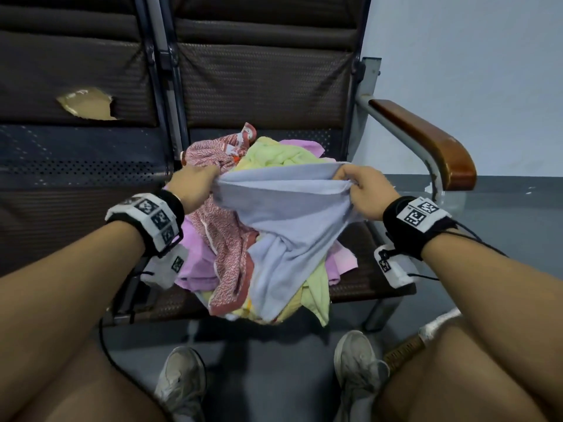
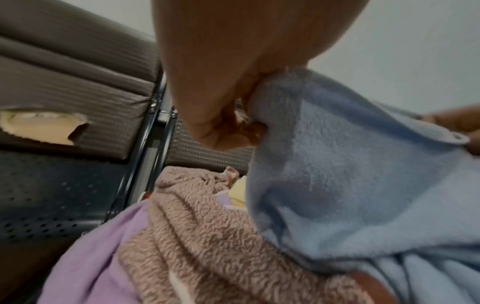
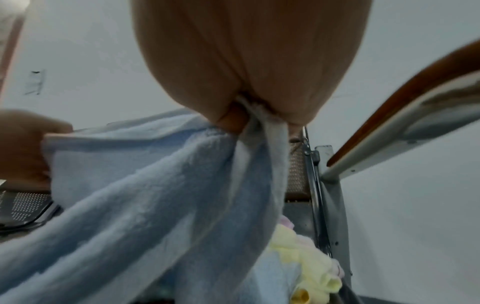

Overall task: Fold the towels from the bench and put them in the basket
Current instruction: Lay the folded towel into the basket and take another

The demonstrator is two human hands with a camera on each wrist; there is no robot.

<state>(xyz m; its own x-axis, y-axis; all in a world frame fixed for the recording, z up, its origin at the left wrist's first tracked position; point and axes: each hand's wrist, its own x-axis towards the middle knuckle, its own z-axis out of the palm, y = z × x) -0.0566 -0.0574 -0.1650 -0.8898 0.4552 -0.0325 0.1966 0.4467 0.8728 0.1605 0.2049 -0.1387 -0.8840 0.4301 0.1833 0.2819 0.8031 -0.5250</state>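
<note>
The left hand (image 1: 195, 185) and right hand (image 1: 362, 190) each pinch a top corner of a light blue towel (image 1: 283, 226), stretched between them above a heap of towels (image 1: 231, 239) in pink, red-patterned and pale green on the desk (image 1: 365, 263). A wooden armrest (image 1: 426, 138) stands to the right; two grey sneakers (image 1: 356, 360) rest on the floor.

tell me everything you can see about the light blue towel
The light blue towel is plain, fluffy terry cloth with a hemmed edge. Its top edge is stretched between the left hand and the right hand, each pinching a bunched end. Below them it sags in folds and drapes over the pile of red patterned, purple, and yellow-green towels on the bench seat, its lower end hanging at the front of the pile. It is unfolded and crumpled.
</note>
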